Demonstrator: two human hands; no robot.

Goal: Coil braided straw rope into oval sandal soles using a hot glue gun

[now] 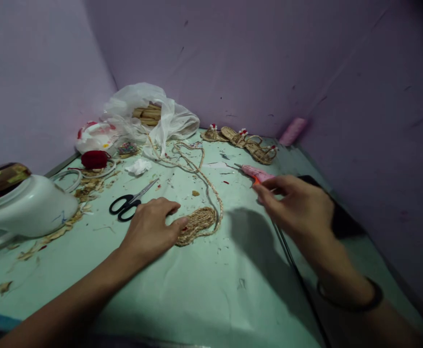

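My left hand (151,224) rests over the near left end of a coiled, braided straw sole (199,223). The thumb presses on the sole, the index finger is bent above it, and the other fingers are hidden. From the sole a long straw braid (213,186) loops away across the table. My right hand (298,205), slightly blurred, has thumb and forefinger at the rear of a pink hot glue gun (253,171) with an orange trigger. Its nozzle points left. Black-handled scissors (132,200) lie open just beyond my left hand.
Small finished straw sandals (260,150) lie by the back wall, near a pink roll (293,131). A plastic bag (175,118) holds straw strips. At left are dark red yarn (94,159) and a white pot (34,205). A black cord (294,268) crosses the right side.
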